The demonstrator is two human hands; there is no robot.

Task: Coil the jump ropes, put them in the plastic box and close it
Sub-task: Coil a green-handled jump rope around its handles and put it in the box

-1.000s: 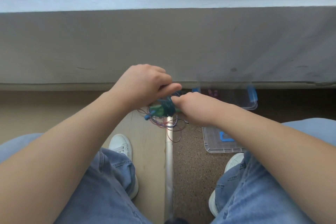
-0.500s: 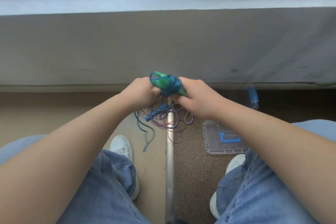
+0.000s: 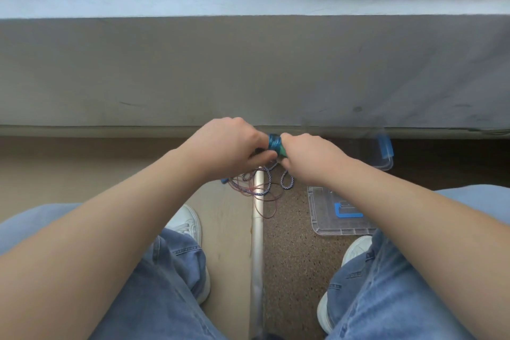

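Observation:
A green-handled jump rope (image 3: pixel 276 143) with blue cord wound tightly around its handles is held between both hands above the floor. My left hand (image 3: pixel 229 143) grips its left end and my right hand (image 3: pixel 306 159) grips its right end. Below them on the floor lies a loose tangle of other jump ropes (image 3: pixel 260 183), one blue-and-white braided, one thin and reddish. The clear plastic box (image 3: pixel 382 157) with a blue latch stands at the right by the wall, partly hidden by my right arm. Its clear lid (image 3: pixel 328 215) with a blue clip lies flat on the floor nearer to me.
A grey wall (image 3: pixel 248 69) rises straight ahead. A metal floor strip (image 3: pixel 258 243) divides tan flooring on the left from speckled brown flooring on the right. My jeans-clad knees and white shoes (image 3: pixel 187 223) frame the bottom of the view.
The trailing blue cord that hung to the floor is now wound onto the green handles. Both hands have closed in tighter around the bundle.

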